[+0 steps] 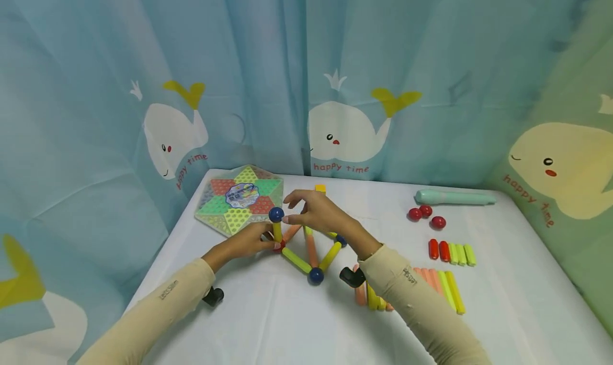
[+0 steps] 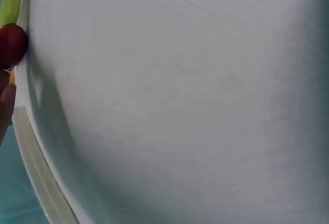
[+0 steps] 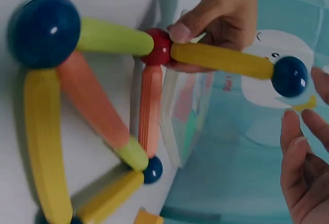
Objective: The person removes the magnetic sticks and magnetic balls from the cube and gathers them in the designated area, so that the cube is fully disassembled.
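Left grip (image 1: 249, 240) pinching straight yellow plastic rod (image 3: 226, 61) at its foot, by red plastic ball (image 3: 156, 47). Blue plastic ball (image 3: 289, 76) tops rod: above left grip, just beside right grip (image 1: 313, 210), fingers parted.

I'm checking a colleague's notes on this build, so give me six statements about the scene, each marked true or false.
1. The left hand grips the frame beside a red ball. True.
2. A red ball tops the upright yellow rod. False: a blue ball tops that yellow rod.
3. Three loose red balls lie near the teal tube. True.
4. The right hand holds a red rod. False: the right hand holds nothing, its fingers near the blue ball.
5. Two red rods lie beside lime rods. True.
6. The star box lies right of the frame. False: the star box lies left, farther back.
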### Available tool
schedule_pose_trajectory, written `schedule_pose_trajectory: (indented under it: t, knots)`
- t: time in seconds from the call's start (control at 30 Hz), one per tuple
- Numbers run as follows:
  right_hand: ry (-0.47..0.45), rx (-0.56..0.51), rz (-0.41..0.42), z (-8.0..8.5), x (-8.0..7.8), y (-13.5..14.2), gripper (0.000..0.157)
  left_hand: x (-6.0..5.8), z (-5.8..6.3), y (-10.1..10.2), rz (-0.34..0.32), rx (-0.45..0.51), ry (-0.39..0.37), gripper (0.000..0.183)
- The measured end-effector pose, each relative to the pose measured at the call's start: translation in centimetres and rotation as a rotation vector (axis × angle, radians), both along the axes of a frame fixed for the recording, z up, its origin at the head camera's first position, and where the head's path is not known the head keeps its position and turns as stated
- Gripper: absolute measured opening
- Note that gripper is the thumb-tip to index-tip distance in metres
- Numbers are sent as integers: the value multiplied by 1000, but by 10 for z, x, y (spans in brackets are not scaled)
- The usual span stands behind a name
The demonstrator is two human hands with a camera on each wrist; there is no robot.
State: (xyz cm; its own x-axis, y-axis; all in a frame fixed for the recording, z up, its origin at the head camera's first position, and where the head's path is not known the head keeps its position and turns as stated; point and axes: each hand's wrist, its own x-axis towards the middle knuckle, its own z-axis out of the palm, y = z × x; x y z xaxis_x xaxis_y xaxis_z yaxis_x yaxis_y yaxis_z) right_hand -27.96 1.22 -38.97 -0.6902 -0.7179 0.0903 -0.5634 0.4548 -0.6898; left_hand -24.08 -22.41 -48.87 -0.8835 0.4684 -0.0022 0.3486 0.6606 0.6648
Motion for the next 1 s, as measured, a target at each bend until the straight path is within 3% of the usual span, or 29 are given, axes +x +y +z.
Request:
schedule_pose_trajectory:
  t: [0.17, 0.53, 0.77, 1.0]
  knots:
    - [-14, 0, 49, -10, -2, -16, 48, -1, -3, 0, -17, 0, 18, 25]
    - [42, -15, 62, -20, -5, -25, 39, 1, -8, 0, -5, -1, 45, 15]
    - [24, -45, 84, -21, -6, -23, 34, -1, -11, 1, 21, -9, 33, 25]
    - [27, -48, 54, -21, -6, -26, 33, 1, -9, 2, 36, 4, 5, 32]
